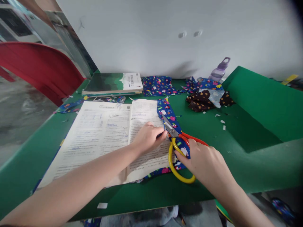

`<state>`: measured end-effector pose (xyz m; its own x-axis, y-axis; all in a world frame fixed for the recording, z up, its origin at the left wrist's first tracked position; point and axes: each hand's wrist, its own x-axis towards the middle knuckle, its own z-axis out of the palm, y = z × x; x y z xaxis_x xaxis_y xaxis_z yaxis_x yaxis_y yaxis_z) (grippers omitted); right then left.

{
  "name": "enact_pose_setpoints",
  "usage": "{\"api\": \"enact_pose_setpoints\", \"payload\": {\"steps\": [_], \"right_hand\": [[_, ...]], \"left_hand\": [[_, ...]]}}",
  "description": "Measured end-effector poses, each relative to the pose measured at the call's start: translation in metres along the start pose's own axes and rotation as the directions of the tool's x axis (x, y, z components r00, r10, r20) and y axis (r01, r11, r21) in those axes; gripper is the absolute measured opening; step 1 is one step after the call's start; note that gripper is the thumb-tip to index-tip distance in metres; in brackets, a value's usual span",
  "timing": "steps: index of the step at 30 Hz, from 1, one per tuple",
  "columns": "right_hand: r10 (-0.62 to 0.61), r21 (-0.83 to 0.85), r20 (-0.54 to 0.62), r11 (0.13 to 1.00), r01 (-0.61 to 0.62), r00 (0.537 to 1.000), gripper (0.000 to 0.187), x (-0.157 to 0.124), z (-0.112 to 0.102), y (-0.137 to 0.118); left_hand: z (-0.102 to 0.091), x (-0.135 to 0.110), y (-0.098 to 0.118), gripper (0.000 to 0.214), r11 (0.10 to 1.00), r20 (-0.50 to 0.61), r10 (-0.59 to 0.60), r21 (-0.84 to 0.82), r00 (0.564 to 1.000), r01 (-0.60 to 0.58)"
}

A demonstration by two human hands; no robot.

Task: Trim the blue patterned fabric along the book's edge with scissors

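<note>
An open workbook [106, 135] lies on the green table, with blue patterned fabric [169, 108] showing along its right and bottom edges. My right hand [203, 157] grips scissors [174, 130] with one red and one yellow handle; their blades are parted and point up and left over the fabric border. My left hand [150, 135] rests on the right page beside the blades, thumb and fingers pinched at the fabric's edge. What exactly lies between those fingers is partly hidden.
Stacked books [113, 83] stand at the back, beside more blue patterned fabric [157, 85]. A purple bottle [219, 71] is by the wall, behind brown patterned cloth [200, 101]. A green panel [262, 104] rises at right. Paper scraps [222, 121] dot the table [236, 170]; a red chair [40, 66] is left.
</note>
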<state>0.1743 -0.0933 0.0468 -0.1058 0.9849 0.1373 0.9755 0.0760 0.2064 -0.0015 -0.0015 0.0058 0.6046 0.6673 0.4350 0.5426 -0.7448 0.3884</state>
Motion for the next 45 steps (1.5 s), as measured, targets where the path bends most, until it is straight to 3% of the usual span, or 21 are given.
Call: {"api": "enact_pose_setpoints", "payload": {"steps": [13,33,45], "right_hand": [[-0.014,-0.005,0.025,1.0,0.014,1.0,0.032,-0.001,0.001,0.0],[0.048,0.086,0.273,0.994,-0.074,0.961,0.027,0.006,-0.01,-0.004],[0.016,0.206,0.148,0.977,-0.047,0.989,0.035,0.002,0.001,0.005]], "left_hand": [[0.001,0.0,-0.001,0.039,1.0,-0.005,0.018,0.005,1.0,-0.018],[-0.002,0.0,0.003,0.04,1.0,-0.039,-0.024,-0.007,0.999,0.024],[0.005,0.001,-0.005,0.025,0.988,0.084,-0.156,-0.002,0.984,0.157]]}}
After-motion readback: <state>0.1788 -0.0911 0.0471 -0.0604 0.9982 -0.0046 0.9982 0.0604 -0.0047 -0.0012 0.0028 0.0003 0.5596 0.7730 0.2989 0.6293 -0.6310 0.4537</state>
